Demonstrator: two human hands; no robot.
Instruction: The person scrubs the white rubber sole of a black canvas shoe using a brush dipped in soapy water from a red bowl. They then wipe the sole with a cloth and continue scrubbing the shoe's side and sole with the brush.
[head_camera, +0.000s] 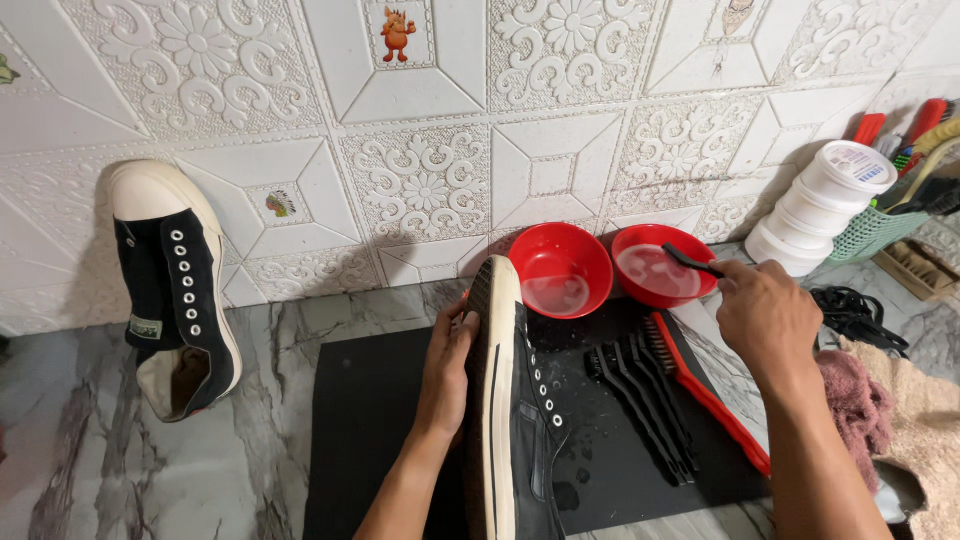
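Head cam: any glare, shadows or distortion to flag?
Head view: sharp overall; wide-angle bend at the edges; soft glare on the wet left red plastic bowl; the propped black canvas sneaker casts a shadow on the embossed white wall; right hand unblurred.

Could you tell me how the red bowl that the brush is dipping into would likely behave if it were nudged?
The right red bowl looks like thin plastic, so probably light and easy to slide on the marble counter. It holds cloudy liquid, which could slosh. The right hand dips a brush at its rim, which might tip it.
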